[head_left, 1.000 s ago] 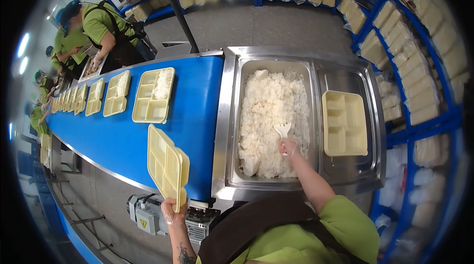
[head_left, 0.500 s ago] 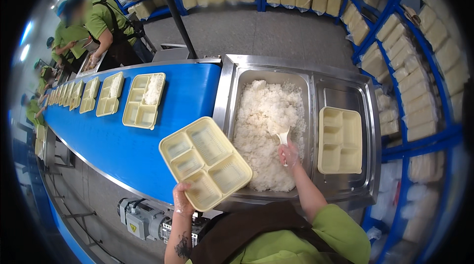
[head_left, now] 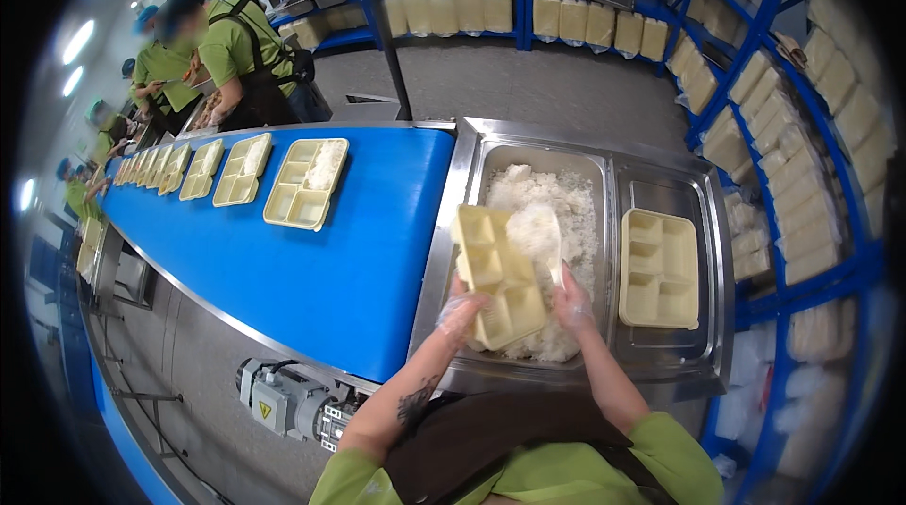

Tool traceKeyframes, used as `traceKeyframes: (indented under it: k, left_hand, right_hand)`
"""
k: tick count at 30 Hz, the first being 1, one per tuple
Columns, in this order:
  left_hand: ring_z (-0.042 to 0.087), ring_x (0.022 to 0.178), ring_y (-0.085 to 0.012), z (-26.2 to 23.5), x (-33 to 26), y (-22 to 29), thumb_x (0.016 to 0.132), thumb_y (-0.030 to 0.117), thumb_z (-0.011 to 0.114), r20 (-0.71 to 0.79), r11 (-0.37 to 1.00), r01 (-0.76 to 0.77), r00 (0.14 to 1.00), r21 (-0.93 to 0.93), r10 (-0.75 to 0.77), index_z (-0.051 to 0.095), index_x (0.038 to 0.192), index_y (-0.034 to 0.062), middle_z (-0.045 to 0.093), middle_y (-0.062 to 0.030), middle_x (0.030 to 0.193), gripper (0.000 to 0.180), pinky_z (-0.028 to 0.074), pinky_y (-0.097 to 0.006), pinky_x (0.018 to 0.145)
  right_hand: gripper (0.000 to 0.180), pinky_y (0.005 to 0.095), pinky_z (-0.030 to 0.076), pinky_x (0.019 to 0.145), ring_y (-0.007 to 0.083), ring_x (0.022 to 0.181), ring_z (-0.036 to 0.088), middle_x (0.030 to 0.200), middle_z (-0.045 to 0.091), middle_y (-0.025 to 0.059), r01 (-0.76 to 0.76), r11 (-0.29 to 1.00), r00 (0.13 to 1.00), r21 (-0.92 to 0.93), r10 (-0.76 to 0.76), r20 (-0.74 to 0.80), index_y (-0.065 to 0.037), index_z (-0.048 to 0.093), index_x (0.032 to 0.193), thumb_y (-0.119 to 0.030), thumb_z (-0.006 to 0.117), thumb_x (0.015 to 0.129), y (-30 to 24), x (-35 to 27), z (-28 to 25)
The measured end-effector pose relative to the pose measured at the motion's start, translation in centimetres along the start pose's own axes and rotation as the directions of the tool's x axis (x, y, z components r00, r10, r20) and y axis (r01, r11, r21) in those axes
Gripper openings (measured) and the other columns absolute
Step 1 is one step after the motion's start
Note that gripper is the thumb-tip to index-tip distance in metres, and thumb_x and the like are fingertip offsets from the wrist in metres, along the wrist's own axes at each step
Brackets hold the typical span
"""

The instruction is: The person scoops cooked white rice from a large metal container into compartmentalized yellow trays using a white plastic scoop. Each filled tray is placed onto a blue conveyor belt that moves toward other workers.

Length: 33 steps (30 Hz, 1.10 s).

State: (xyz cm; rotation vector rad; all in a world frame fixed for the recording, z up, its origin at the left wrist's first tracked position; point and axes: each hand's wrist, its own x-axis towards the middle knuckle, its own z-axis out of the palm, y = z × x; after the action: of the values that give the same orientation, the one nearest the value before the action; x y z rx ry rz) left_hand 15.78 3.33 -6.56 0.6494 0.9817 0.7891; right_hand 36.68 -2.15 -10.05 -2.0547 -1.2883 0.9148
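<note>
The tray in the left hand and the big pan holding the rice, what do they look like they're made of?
The compartment tray looks like moulded plastic: pale yellow, matte, with rounded dividers, though the exact kind cannot be told. The rice pan looks like stainless steel: a grey, brushed surface with soft reflections along its rim. The left hand holding the tray wears what seems to be a thin clear plastic glove.
</note>
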Motion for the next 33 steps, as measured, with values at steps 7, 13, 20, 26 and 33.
traceKeyframes:
  k: [7, 13, 20, 26, 33]
  left_hand:
    - [0.054, 0.094, -0.0276, -3.3, -1.0, -1.4, 0.061, -0.005, 0.045, 0.017, 0.966, 0.037, 0.999, -0.257, -0.034, 0.034, 0.127, 0.0057, 0.052, -0.0133, 0.104, 0.067, 0.049, -0.039, 0.081]
    - [0.057, 0.090, -0.0295, -6.8, -3.8, -1.0, 0.057, 0.002, 0.046, 0.128, 0.915, 0.105, 0.990, -0.390, -0.060, 0.043, 0.119, -0.0057, 0.056, -0.0147, 0.101, 0.062, 0.049, -0.041, 0.082]
    - [0.056, 0.094, -0.0293, -7.1, -5.2, 0.0, 0.055, 0.002, 0.044, 0.101, 0.929, 0.003, 0.994, -0.370, 0.037, 0.042, 0.121, -0.0042, 0.055, -0.0168, 0.107, 0.066, 0.049, -0.038, 0.082]
    - [0.056, 0.094, -0.0327, -10.1, -5.0, -1.2, 0.054, 0.007, 0.048, 0.140, 0.828, 0.079, 0.990, -0.556, -0.001, 0.048, 0.114, -0.0080, 0.057, -0.0185, 0.106, 0.062, 0.046, -0.041, 0.086]
    - [0.057, 0.092, -0.0329, -10.2, -5.3, -0.5, 0.053, 0.006, 0.048, 0.138, 0.846, 0.074, 0.990, -0.528, -0.001, 0.048, 0.112, -0.0105, 0.058, -0.0198, 0.102, 0.061, 0.047, -0.040, 0.086]
  right_hand:
    - [0.055, 0.0342, 0.049, 0.057, 0.0252, 0.058, 0.056, 0.071, 0.057, 0.0124, 0.015, 0.848, 0.993, -0.530, 0.049, 0.108, -0.014, 0.023, 0.138, -0.013, 0.043, 0.087, -5.7, -1.8, -0.2]
    - [0.043, 0.0205, 0.035, 0.034, 0.0054, 0.038, 0.038, 0.058, 0.047, 0.0008, -0.274, 0.817, 0.889, 0.507, 0.015, 0.457, -0.013, 0.038, 0.132, -0.020, 0.043, 0.090, -5.2, -2.6, -3.3]
    - [0.026, 0.0211, 0.032, 0.031, 0.0065, 0.036, 0.039, 0.054, 0.045, 0.0011, -0.321, 0.816, 0.855, 0.481, 0.032, 0.517, -0.006, 0.050, 0.111, -0.022, 0.041, 0.091, -6.5, -4.8, -0.4]
    - [0.041, 0.0225, 0.036, 0.033, 0.0073, 0.039, 0.039, 0.055, 0.046, 0.0009, -0.340, 0.684, 0.911, 0.645, 0.069, 0.406, -0.010, 0.041, 0.129, -0.024, 0.042, 0.091, -4.6, -2.0, -4.1]
    - [0.046, 0.0217, 0.037, 0.035, 0.0068, 0.039, 0.040, 0.055, 0.045, -0.0002, -0.239, 0.896, 0.823, 0.375, -0.018, 0.567, -0.009, 0.036, 0.133, -0.026, 0.043, 0.091, -6.9, -4.1, -2.7]
